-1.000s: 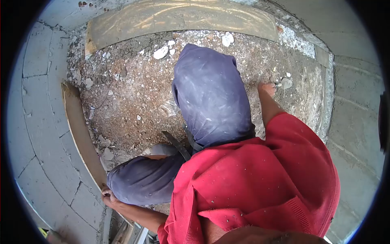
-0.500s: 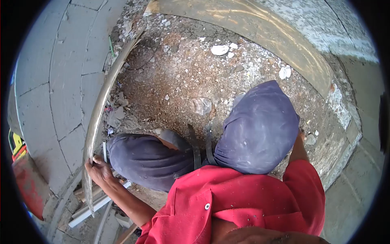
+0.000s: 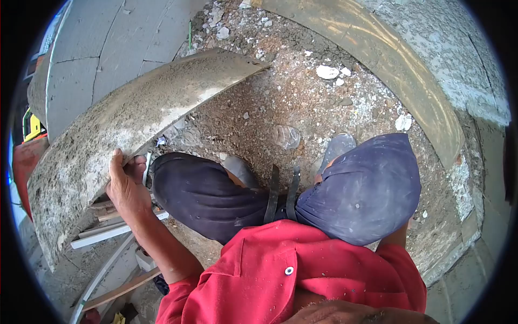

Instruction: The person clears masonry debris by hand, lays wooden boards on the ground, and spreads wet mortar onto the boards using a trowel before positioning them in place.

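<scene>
My left hand point(image 3: 128, 186) is closed on the inner edge of a thin curved board point(image 3: 116, 116), thumb on its upper face and fingers underneath. The board is tilted, with its broad face towards me. Grey and white cement-like crust covers that face. Its far tip hangs over the rubble ground point(image 3: 259, 100), and its near end reaches low on the left. My right arm point(image 3: 395, 237) goes down behind my right knee point(image 3: 361, 189), which hides the right hand.
Another curved board point(image 3: 399, 70) lies along the far right of the rubble. A crumpled clear plastic piece point(image 3: 286, 136) and white lumps point(image 3: 327, 72) lie before me. Grey slabs point(image 3: 124, 38) border the left. White strips point(image 3: 108, 235) and a wooden strip point(image 3: 121, 289) lie at lower left.
The curved board has turned from edge-on to show its broad crusted face, and its far tip has swung right. My left hand has risen with it. My right hand has gone out of sight.
</scene>
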Tool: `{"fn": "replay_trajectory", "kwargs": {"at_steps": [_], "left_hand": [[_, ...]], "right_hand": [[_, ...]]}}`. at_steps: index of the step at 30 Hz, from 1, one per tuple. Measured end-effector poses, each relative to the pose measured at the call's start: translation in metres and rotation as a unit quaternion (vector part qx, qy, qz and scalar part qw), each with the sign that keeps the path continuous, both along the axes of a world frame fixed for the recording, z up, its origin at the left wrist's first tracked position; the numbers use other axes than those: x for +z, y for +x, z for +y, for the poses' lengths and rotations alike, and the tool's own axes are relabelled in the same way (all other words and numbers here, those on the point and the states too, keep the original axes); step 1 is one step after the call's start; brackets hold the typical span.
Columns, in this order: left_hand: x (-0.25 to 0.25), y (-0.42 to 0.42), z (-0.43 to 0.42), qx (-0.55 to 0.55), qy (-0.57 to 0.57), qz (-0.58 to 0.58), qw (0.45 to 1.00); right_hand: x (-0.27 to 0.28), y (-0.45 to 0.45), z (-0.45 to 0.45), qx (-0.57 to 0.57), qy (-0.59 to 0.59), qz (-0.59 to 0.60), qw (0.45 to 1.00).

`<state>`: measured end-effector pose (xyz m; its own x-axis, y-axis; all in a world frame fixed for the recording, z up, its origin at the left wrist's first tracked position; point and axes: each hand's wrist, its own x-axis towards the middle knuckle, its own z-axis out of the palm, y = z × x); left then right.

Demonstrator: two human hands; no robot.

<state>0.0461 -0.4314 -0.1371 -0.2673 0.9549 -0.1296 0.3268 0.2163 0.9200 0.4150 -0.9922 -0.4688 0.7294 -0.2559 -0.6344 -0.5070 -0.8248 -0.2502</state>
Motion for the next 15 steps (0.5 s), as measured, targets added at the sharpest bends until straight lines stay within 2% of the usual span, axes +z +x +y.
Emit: {"fn": "replay_trajectory", "kwargs": {"at_steps": [6, 10, 12, 14, 15], "left_hand": [[0.015, 0.043, -0.015, -0.060, 0.043, 0.053, 0.996], [0.029, 0.076, 0.007, -0.131, 0.060, 0.091, 0.985], [0.039, 0.089, 0.022, -0.193, 0.049, 0.114, 0.973], [0.041, 0.096, 0.042, -0.224, 0.038, 0.144, 0.963], [0.043, 0.102, 0.044, -0.226, 0.052, 0.159, 0.960]], "right_hand": [[0.047, -0.004, 0.081, -0.003, 0.156, 0.042, 0.987], [0.086, 0.010, 0.189, 0.004, 0.312, 0.104, 0.944], [0.113, 0.023, 0.261, 0.016, 0.457, 0.123, 0.881], [0.152, 0.042, 0.330, 0.074, 0.633, 0.109, 0.763], [0.182, 0.050, 0.362, 0.101, 0.676, 0.065, 0.727]]}}
